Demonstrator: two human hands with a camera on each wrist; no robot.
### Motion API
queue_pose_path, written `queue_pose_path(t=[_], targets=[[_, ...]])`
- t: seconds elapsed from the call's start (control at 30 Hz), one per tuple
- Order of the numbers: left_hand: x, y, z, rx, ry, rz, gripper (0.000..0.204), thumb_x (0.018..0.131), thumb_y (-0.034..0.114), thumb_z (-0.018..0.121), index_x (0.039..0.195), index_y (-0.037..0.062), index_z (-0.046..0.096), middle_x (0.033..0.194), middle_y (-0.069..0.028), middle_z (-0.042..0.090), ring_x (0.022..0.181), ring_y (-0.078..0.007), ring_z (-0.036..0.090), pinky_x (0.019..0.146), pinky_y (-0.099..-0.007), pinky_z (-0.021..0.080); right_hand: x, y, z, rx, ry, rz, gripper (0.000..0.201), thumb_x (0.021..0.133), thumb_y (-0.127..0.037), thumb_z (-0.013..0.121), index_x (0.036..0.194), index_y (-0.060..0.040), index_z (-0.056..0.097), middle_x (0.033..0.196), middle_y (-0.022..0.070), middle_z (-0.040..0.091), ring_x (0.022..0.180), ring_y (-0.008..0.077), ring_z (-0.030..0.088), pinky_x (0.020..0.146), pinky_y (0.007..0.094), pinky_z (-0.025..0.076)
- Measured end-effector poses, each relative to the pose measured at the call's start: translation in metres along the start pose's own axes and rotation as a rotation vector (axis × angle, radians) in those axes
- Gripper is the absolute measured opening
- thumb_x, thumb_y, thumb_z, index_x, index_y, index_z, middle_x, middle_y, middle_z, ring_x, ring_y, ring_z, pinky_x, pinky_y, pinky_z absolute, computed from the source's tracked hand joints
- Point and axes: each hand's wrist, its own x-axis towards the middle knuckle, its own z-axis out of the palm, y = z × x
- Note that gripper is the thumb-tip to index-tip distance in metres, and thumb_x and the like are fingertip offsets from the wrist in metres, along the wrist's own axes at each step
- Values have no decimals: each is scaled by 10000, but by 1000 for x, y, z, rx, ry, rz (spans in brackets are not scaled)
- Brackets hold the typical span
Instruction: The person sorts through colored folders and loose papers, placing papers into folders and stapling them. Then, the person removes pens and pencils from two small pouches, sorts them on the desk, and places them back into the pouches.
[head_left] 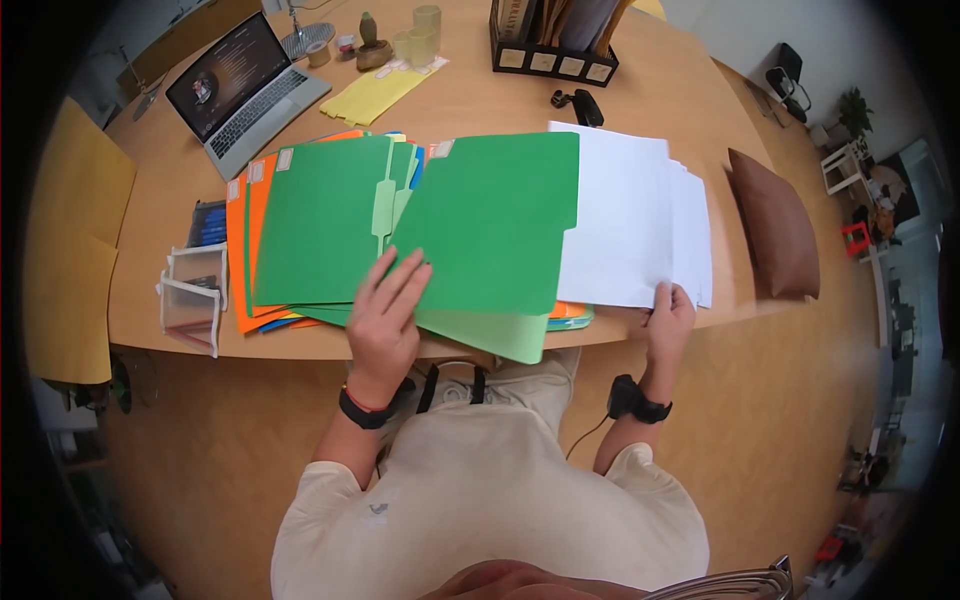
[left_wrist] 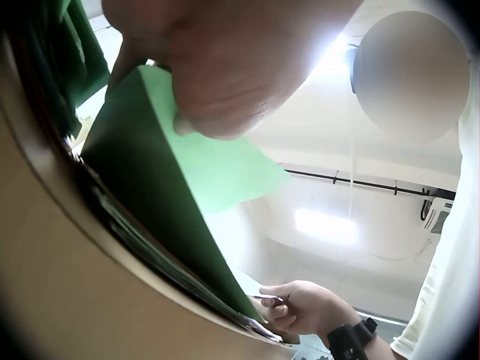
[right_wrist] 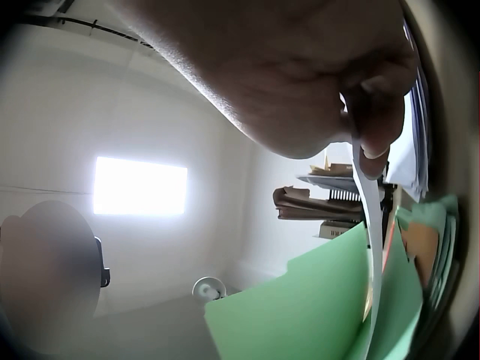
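Observation:
A green file folder is tilted over the middle of the pile, its paler inner side showing below the front cover. My left hand holds the folder by its left edge, fingers spread on top and the thumb beneath. Beside it on the right, a white sheet of paper lies partly behind the folder. My right hand pinches the sheet's lower right corner between thumb and fingers; in the right wrist view the paper is seen edge-on. More white sheets lie under it.
Green and orange folders are stacked on the left. Mesh pouches, a laptop and yellow envelopes lie beyond. A black file box stands at the back; a brown cushion sits by the right edge.

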Motion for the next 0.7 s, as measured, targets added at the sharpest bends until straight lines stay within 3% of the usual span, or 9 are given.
queue_pose_path(t=[0.1,0.2,0.3,0.4,0.53,0.6,0.7], targets=[[5,-7,-13,-53,143,-28,552,792,-187,546,1274,-6,743,1313,-174,735,1298,-433,654,1094,-481,515,16,6,-21,-172,111,56,304,1089,-236,617,1060,56,693,743,103,677,591,142,639,551,313,513],[3,-18,-28,35,213,-54,527,827,-206,486,1277,-55,715,1335,-183,728,1355,-406,628,1139,-466,474,46,53,-39,-402,258,-172,345,1054,-252,648,1113,84,697,910,219,742,825,286,720,785,415,572],[-4,-43,-39,175,237,-85,502,842,-193,498,1272,-51,714,1349,-174,723,1373,-404,613,1133,-467,477,46,41,-41,-485,320,-150,391,1026,-272,669,1153,97,695,1082,284,743,1041,407,700,971,474,527],[-20,-69,-53,306,178,-193,469,874,-167,502,1267,-37,721,1364,-163,717,1405,-396,587,1132,-466,477,57,52,-45,-557,407,-175,386,1011,-292,701,1076,88,712,1069,288,735,1025,403,698,963,466,526],[-50,-100,-65,268,82,-410,413,944,-101,512,1285,-10,726,1395,-155,705,1435,-397,554,1175,-455,440,61,43,-46,-588,411,-145,417,1001,-315,715,1205,47,676,1163,281,725,1076,424,692,962,469,533],[-63,-112,-72,303,-48,-449,369,950,-18,585,1292,-8,723,1418,-159,691,1442,-413,537,1204,-495,404,58,28,-46,-607,382,-62,445,1007,-319,706,1304,6,642,1222,282,716,1141,432,683,978,483,536],[-64,-95,-75,496,-185,-488,394,935,121,691,1308,-4,717,1466,-177,656,1453,-435,508,1232,-569,345,63,37,-44,-557,485,-145,461,997,-319,722,1304,10,623,1197,280,715,1161,456,669,998,511,526]])
